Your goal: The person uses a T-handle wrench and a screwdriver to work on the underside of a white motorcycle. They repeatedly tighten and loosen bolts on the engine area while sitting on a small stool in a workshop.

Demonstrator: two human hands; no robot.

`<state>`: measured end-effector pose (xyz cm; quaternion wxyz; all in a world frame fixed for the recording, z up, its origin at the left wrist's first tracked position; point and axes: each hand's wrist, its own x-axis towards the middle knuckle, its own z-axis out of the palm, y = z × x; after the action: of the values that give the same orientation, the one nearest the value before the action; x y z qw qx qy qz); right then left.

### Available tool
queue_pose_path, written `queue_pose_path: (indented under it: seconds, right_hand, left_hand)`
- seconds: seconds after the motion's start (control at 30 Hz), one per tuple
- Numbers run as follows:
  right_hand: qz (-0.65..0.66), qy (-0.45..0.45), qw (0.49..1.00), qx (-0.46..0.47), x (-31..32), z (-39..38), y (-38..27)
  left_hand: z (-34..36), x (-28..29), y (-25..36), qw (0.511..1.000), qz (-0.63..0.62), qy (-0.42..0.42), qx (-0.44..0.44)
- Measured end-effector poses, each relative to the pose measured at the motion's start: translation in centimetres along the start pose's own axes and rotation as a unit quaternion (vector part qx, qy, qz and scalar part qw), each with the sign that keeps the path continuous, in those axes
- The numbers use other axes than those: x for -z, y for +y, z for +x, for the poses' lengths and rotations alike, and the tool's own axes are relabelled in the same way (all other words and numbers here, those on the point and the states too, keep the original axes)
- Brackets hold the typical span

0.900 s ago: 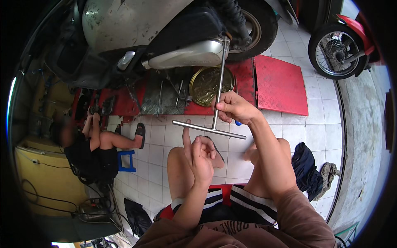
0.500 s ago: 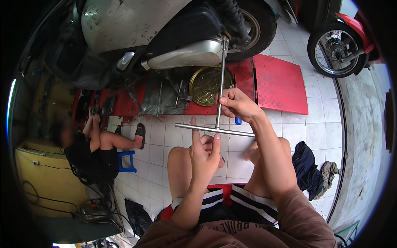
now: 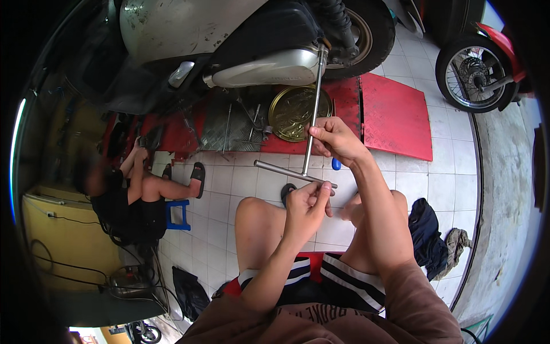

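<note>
A steel T-handle socket wrench [image 3: 314, 123] reaches from the scooter's silver engine-side cover [image 3: 275, 69] down toward me. Its socket end meets the rear end of that cover; the fastener there is hidden. My right hand [image 3: 339, 140] is closed loosely round the shaft, partway down, with the thumb on top. At the right end of the crossbar, my left hand [image 3: 308, 211] has its fingers curled and its thumb pressed to the bar. The crossbar slants, its free left end farther from me.
On the red lift platform [image 3: 395, 117] stand a round gold tray [image 3: 277, 117] with small parts and several tools. A blue handle [image 3: 336, 164] shows at its edge. Left, another person [image 3: 129, 200] sits by a blue stool [image 3: 179, 215]. Dark cloths [image 3: 427, 238] lie right; a red motorbike [image 3: 487, 69] stands beyond.
My left hand has moved right along the crossbar to its right end, and its raised index finger has curled. The crossbar has turned and looks shorter. My right hand stays on the shaft.
</note>
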<state>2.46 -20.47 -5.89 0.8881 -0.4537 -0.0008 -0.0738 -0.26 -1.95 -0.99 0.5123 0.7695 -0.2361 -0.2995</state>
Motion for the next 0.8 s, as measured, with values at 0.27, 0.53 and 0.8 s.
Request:
queue_pose_path:
  seconds: [0.27,0.53,0.8]
  right_hand:
    - [-0.001,0.0,1.0,-0.005,0.0,0.2,0.3]
    - [0.013,-0.001,1.0,-0.026,0.4,0.4,0.1]
    - [0.02,-0.02,0.998,-0.048,1.1,0.2,-1.3]
  left_hand:
    - [2.4,0.3,-1.1,0.928,0.209,0.165,-0.262]
    - [4.1,2.2,0.4,0.89,0.355,0.049,-0.28]
    - [3.7,1.1,2.9,0.929,0.33,-0.035,-0.166]
